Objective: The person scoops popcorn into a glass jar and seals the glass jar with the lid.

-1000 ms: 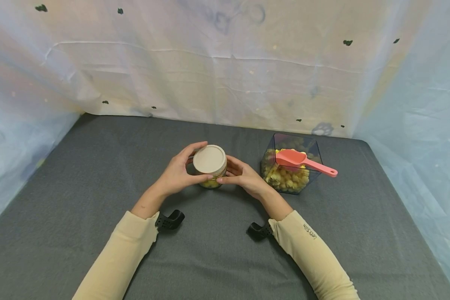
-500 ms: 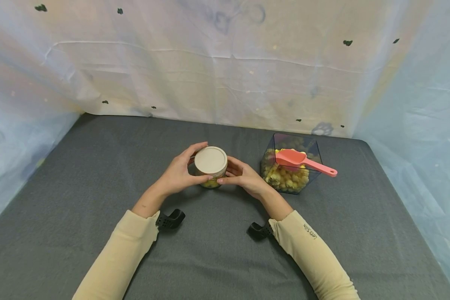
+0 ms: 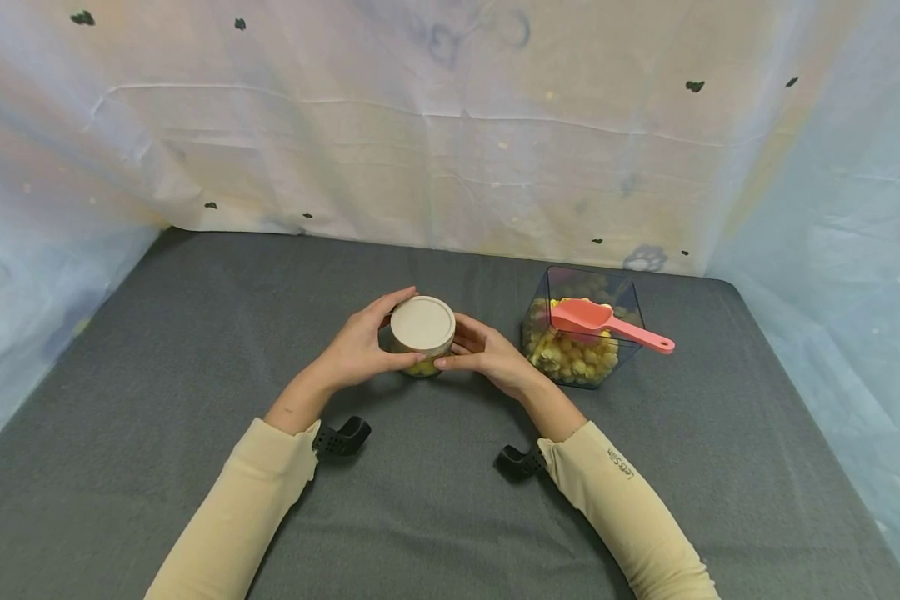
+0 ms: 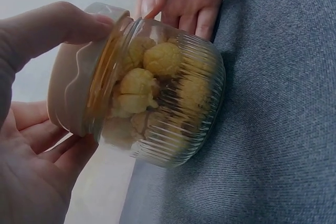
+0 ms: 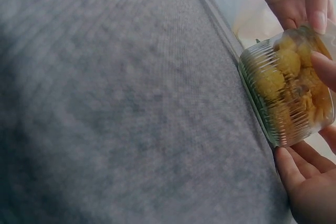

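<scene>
A ribbed clear glass jar (image 4: 173, 98) holding round pieces of popcorn (image 4: 137, 90) stands on the grey cloth. On its mouth is a beige lid (image 3: 423, 322); whether it is fully seated cannot be told. My left hand (image 3: 351, 350) grips the lid, thumb at the near side and fingers round the far side. From the right, my right hand (image 3: 495, 358) holds the jar lower down, its thumb on the near side of the glass. The right wrist view shows the jar (image 5: 275, 85) between both hands, base against the cloth.
To the right stands a clear square bin (image 3: 628, 352) with popcorn (image 3: 570, 357) inside. A pink scoop (image 3: 585, 316) lies across its top, handle jutting out to the right. Grey cloth (image 3: 427, 517) covers the table, and patterned sheets (image 3: 390, 167) hang behind and at the sides.
The lid has come slightly down and to the right on the jar, and the left hand's fingers have shifted slightly with it. The right hand, bin and scoop look the same.
</scene>
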Tool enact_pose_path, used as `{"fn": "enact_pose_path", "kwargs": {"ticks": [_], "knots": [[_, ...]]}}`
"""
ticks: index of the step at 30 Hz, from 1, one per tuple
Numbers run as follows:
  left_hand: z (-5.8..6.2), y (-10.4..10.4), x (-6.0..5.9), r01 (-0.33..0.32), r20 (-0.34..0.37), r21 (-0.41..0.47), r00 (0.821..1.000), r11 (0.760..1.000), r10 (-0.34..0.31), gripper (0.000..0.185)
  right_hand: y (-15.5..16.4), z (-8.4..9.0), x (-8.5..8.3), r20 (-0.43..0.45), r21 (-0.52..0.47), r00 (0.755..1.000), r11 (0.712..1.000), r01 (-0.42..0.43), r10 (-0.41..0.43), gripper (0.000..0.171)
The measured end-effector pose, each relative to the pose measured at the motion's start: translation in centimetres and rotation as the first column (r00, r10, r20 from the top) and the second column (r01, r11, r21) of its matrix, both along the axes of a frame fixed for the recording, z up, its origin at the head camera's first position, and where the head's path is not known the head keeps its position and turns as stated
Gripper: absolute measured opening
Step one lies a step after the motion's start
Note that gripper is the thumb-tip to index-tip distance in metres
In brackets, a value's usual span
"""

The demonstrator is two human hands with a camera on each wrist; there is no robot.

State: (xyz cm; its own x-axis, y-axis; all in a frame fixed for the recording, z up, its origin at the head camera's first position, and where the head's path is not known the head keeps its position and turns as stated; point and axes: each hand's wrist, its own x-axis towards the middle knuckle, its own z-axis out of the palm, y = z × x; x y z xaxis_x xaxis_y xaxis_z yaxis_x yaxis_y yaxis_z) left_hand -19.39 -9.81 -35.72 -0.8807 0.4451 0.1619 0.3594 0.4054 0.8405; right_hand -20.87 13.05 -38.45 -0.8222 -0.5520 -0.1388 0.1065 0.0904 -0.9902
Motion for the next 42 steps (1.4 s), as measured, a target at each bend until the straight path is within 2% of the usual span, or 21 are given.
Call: {"fn": "enact_pose_path", "kwargs": {"ticks": [10,19,27,33,42], "knots": [[0.0,-0.1,-0.1,0.016,-0.007,-0.019,1.000,1.000,-0.016,0.090,0.0,0.1,0.1,0.006,0.002,1.000,1.000,0.003,-0.003,0.075],[-0.8,-0.4,0.0,0.002,0.049,-0.031,0.999,1.000,-0.001,0.102,0.5,0.5,0.2,0.012,-0.007,1.000,1.000,-0.018,0.018,0.078],[-1.4,-0.7,-0.1,-0.005,0.120,-0.038,0.993,0.999,0.009,0.104,0.8,0.9,0.2,-0.062,-0.070,0.997,0.996,-0.053,0.049,0.082],[-1.9,-0.9,-0.2,-0.003,0.171,-0.008,0.985,1.000,0.004,0.103,0.6,1.5,0.1,-0.100,-0.040,0.994,0.998,-0.055,0.051,0.081],[-2.5,-0.8,-0.4,-0.001,0.203,0.020,0.979,1.000,-0.003,0.098,0.2,2.2,-0.2,-0.147,-0.033,0.987,0.997,-0.075,0.070,0.078]]}}
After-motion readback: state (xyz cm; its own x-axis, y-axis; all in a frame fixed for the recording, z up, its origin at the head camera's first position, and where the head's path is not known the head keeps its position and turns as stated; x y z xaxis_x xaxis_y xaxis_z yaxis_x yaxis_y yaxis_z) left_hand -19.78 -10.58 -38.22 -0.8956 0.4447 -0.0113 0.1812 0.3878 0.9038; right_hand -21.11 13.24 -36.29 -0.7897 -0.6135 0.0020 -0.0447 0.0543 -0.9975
